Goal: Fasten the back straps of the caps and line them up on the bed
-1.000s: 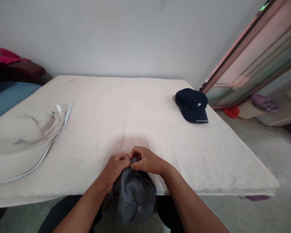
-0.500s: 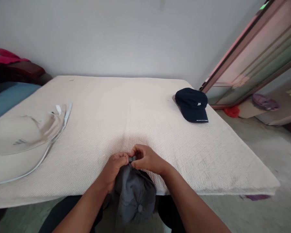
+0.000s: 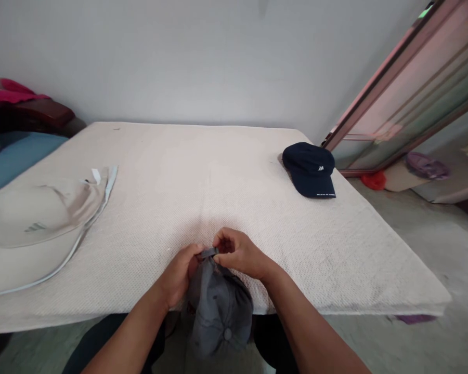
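Observation:
A dark grey baseball cap (image 3: 220, 311) hangs at the table's front edge, its crown and top button facing me. Its back strap (image 3: 209, 252) lies between my two hands. On the left side, my left hand (image 3: 181, 272) is closed with thumb and fingers on the strap and the cap's edge. From the right, my right hand (image 3: 237, 253) pinches the strap's other end, fingers curled. Some of the fingertips are hidden behind the strap and the cap.
A beige cap (image 3: 35, 218) with a pale-edged brim lies at the left on the cloth-covered table (image 3: 171, 171). A navy cap (image 3: 309, 169) sits at the right rear. Behind stands a grey wall (image 3: 203, 62); a glass-panelled frame (image 3: 398, 98) is at the right.
My hands have drawn slightly apart, and more of the strap shows between them. The grey cap has shifted a little to the right.

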Motion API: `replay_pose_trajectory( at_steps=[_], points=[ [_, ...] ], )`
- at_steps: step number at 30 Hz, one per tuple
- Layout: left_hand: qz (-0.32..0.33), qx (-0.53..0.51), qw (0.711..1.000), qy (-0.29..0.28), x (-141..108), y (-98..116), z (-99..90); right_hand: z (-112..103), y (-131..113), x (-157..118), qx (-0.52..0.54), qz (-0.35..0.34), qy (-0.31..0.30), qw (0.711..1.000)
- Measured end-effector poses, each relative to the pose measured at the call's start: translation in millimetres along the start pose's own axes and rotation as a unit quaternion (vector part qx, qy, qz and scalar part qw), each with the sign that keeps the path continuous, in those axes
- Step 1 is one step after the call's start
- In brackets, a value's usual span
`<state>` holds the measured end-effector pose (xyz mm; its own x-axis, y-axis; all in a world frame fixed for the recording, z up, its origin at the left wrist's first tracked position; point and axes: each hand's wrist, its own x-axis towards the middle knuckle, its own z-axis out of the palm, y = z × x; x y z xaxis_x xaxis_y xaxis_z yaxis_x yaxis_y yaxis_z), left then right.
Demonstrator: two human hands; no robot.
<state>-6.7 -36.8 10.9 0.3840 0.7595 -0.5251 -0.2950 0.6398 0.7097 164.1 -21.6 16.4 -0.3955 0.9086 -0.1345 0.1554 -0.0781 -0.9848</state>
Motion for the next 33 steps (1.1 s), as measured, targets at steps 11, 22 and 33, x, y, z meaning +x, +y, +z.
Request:
replay_pose_trajectory(
  at_steps=[11, 22, 33],
  points=[
    [0.045, 0.002, 0.999, 0.0, -3.0, 6.1, 1.8, -11.7, -2.4, -5.7, 0.08, 0.02, -0.069, 0.994],
    [0.013, 0.068, 0.996, -0.062, -0.7, 5.7, -1.7, -13.5, -5.8, -4.2, 0.348, 0.083, 0.019, 0.934],
    [0.015, -0.204, 0.977, 0.057, 0.2, 37.5, -10.0, -7.3, -7.1, -9.1, 0.343, 0.123, -0.053, 0.93]
  ],
)
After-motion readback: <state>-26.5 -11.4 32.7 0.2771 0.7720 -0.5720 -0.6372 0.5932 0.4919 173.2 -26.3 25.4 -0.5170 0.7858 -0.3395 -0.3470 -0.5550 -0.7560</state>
